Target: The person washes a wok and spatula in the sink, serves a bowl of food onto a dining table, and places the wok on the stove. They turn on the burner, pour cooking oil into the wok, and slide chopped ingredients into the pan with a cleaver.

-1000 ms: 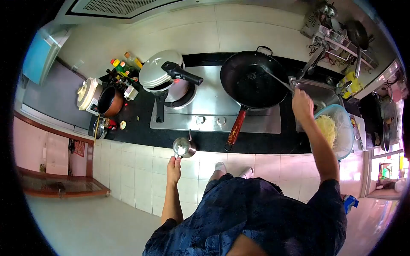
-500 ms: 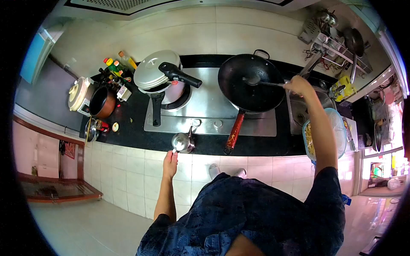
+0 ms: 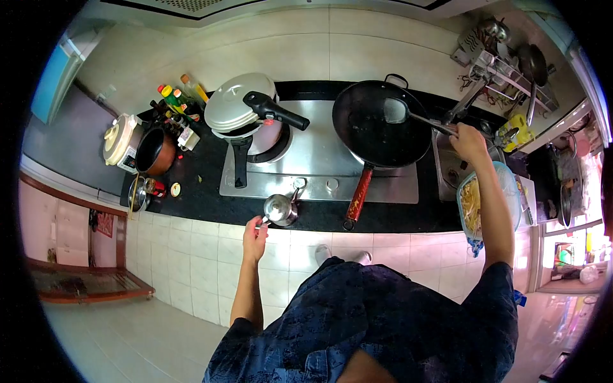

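Note:
My left hand (image 3: 255, 237) is closed on the handle of a small shiny metal pot with a spout (image 3: 280, 209), which is at the counter's front edge. In my right hand (image 3: 471, 144) is the handle of a spatula (image 3: 396, 110), its blade over the black wok (image 3: 367, 131). Dark and bare inside, the wok sits on the right burner, with its red handle (image 3: 359, 198) pointing toward me. A pressure cooker (image 3: 239, 105) stands on the left burner, its lid set askew.
Beneath my right forearm is a blue basket (image 3: 511, 207) with pale shredded food. The sink (image 3: 452, 169) lies right of the stove (image 3: 306, 163). Bottles (image 3: 182, 102), a brown pot (image 3: 157, 153) and a white cooker (image 3: 121, 142) line the left counter. A utensil rack (image 3: 511, 76) hangs at the right.
The spatula blade has lifted and turned within the wok, as my right hand shifted right and slightly down. My left hand stays on the pot's handle; the view has shifted slightly.

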Motion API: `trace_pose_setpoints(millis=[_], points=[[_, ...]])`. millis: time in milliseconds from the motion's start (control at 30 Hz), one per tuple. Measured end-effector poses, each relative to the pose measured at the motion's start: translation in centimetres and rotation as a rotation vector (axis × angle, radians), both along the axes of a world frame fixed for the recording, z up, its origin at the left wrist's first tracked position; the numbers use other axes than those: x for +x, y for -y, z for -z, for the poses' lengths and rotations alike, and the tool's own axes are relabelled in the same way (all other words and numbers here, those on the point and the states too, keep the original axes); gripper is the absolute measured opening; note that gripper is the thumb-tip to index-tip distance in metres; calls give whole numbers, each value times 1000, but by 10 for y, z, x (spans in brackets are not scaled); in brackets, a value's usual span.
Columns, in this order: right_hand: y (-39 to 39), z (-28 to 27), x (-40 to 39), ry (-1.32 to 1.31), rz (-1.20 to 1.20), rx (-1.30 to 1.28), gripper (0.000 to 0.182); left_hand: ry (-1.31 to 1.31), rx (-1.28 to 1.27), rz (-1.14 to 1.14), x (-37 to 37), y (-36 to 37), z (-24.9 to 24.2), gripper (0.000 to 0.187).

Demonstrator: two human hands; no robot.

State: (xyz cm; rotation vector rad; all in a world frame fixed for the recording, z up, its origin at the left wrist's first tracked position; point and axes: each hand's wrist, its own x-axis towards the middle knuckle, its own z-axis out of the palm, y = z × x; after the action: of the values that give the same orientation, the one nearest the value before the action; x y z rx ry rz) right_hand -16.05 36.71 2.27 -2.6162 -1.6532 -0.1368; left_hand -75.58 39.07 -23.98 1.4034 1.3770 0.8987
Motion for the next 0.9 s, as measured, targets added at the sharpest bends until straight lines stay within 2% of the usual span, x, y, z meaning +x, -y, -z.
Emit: trace_pose_setpoints(millis=[67,100,200,233,333,433,467,533,633,733,767,800,833,867,900], points=[[6,-14,5,-56,-32,-32,25,-2,-16,-69,-8,0,6,34],[7,-6,22,-3,-115,35,20,-5,-4,-121,-7,1,-1,34],[3,-50,8,-246,74,-285,20,-56,114,-198,-10,2,-13,33],[-1,-46,18,-355,122,-321,21,-43,121,-225,-7,5,-25,29],[-22,-41,10,-378,126,-421,27,-89,132,-279,-9,4,-35,27],[-45,10,14,-615,9,-347,34,-35,209,-338,-7,0,-35,23],[-51,25,8,-570,-16,-313,35,-32,228,-354,-7,-2,-34,23],[-52,32,7,-323,-144,-140,34,-25,227,-356,1,3,-59,22],[-42,-4,2,-88,-52,-84,35,-58,327,-350,10,12,-83,22],[-48,-14,-3,44,10,-182,34,-49,346,-161,32,14,-99,23],[-51,-3,-3,24,-8,-197,35,22,153,-94,47,15,-107,26],[-57,12,-2,10,-26,-205,35,145,48,0,63,13,-102,25],[-59,21,-6,-9,-40,-211,36,158,-2,133,88,14,-115,24],[-55,30,-7,2,-101,-127,35,225,-92,228,113,13,-118,24],[-46,23,-13,26,-117,-52,32,178,-140,296,137,8,-122,30]])
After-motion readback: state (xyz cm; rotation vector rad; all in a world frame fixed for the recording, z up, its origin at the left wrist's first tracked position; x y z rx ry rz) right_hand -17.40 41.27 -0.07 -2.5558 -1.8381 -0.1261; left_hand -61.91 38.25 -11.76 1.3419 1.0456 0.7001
